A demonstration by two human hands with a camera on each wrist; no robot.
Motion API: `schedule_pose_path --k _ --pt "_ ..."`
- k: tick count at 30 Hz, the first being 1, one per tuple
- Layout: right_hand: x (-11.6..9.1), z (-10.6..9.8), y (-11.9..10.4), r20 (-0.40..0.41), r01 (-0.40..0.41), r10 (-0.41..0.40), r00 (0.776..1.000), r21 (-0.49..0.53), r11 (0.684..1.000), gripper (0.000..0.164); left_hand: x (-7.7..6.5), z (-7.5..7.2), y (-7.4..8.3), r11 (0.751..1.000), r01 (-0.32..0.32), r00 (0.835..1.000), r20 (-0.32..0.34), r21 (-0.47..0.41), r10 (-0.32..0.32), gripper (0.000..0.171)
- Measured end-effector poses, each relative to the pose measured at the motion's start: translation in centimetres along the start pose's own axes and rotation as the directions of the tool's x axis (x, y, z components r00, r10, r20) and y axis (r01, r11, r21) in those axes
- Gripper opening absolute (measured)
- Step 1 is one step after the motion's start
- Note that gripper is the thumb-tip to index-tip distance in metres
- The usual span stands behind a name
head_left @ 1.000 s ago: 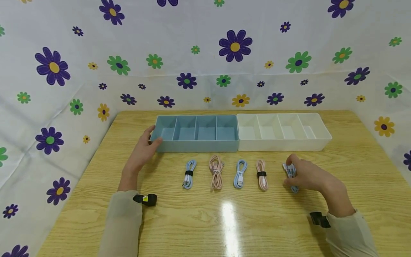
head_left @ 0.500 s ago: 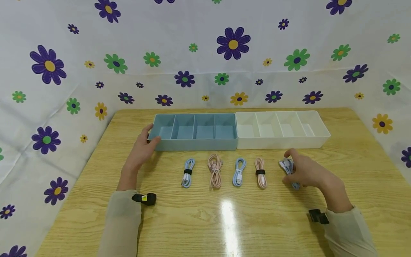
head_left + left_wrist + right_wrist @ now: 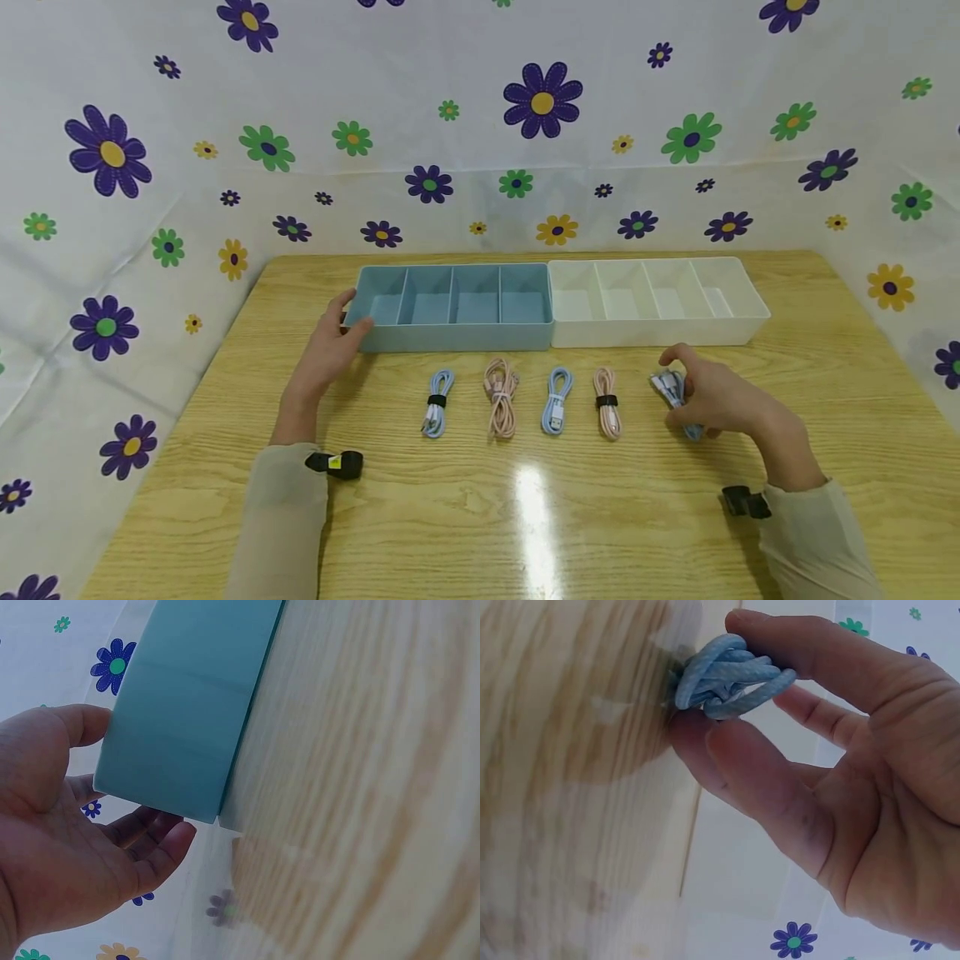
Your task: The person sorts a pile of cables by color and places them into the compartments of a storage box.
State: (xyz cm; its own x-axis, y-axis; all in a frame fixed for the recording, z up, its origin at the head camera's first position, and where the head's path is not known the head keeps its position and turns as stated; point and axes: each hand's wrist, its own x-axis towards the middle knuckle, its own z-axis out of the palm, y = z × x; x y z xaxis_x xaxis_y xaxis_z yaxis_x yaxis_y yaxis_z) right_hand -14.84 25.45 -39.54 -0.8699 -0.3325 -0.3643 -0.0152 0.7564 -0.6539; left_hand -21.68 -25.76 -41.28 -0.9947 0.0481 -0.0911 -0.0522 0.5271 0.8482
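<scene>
I have the end cable lying at 9 o'clock from the middle of my right grip, its long axis slanting from the plugs at 11 o'clock down to 5 o'clock. That grip comes in from 4 o'clock and is much the nearer of the two, with thumb and fingers pinching the coil between them. (Whether it has left the bench, I can't tell from here.) Straight up at 12 o'clock from the coil, and apart from it, stands the white tray; the pink cable lies near it at 9 o'clock. Well off past that, my left grip is curled round the 9 o'clock end of the blue tray, thumb on its near side.
</scene>
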Motion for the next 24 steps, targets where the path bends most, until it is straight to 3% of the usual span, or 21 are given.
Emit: schedule_pose_path --k 9,16,24 --pt "0.27 -0.10 0.25 -0.021 0.020 -0.019 1.000 0.018 1.000 0.069 -0.19 -0.06 -0.18 1.000 0.015 1.000 -0.007 0.003 -0.015 0.072" --pt "0.05 -0.31 0.34 -0.081 0.109 -0.100 0.992 0.112 0.988 0.074 -0.06 -0.01 -0.29 1.000 0.015 1.000 0.003 -0.007 -0.015 0.072" --pt "-0.24 -0.54 0.20 -0.186 0.200 -0.170 0.968 0.161 0.966 0.050 0.19 -0.13 -0.51 1.000 0.015 1.000 0.006 -0.016 -0.015 0.073"
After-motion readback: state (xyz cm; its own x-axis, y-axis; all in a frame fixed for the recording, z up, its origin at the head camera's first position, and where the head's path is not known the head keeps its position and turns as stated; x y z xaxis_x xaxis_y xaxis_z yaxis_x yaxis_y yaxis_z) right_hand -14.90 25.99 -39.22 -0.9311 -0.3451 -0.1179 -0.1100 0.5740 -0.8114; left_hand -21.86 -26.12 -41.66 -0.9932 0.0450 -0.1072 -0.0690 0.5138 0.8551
